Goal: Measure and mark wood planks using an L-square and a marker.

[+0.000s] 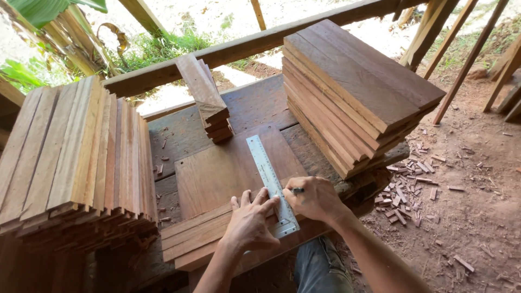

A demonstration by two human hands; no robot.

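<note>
The left hand (251, 220), nearest the camera, lies flat with fingers spread, pressing the metal ruler (271, 183) onto the top board (217, 173) of a low stack. The ruler's long axis runs away from the person. The right hand (315, 199) is closed on a dark pen (297, 190), tip touching the ruler's right edge.

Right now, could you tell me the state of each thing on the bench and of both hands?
Metal ruler: flat on the board, pinned.
Left hand: pressing the ruler.
Right hand: gripping a pen beside the ruler.
Board: flat on a small pile.
Plank stack: neat, flat.
</note>
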